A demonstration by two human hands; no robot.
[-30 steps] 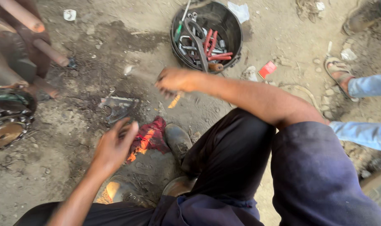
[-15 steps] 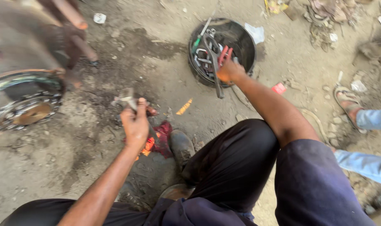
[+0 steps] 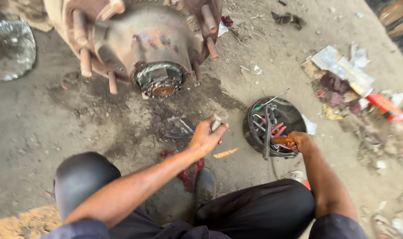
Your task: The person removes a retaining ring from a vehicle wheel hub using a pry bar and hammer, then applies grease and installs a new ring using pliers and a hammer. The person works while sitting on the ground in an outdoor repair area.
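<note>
My left hand (image 3: 206,136) is closed around a small grey metal piece (image 3: 216,122), held just above the oily ground in front of my knees. My right hand (image 3: 300,142) reaches to the near rim of a round black tub (image 3: 252,132) full of tools and grips an orange-handled tool (image 3: 283,139) there. Red-handled pliers and metal wrenches lie inside the tub. A big rusty wheel hub (image 3: 157,48) with long studs stands ahead at the top of the view.
An orange stick (image 3: 225,153) lies on the ground between my hands. A red rag (image 3: 187,173) sits by my shoe. Scrap paper, cloth and a red packet (image 3: 386,106) litter the right side. A shiny crumpled sheet (image 3: 11,48) lies at the far left.
The view has swung up and left, bringing the wheel hub fully into sight. My left hand lifted a metal piece off the ground. My right hand stayed at the tub, now gripping the orange-handled tool.
</note>
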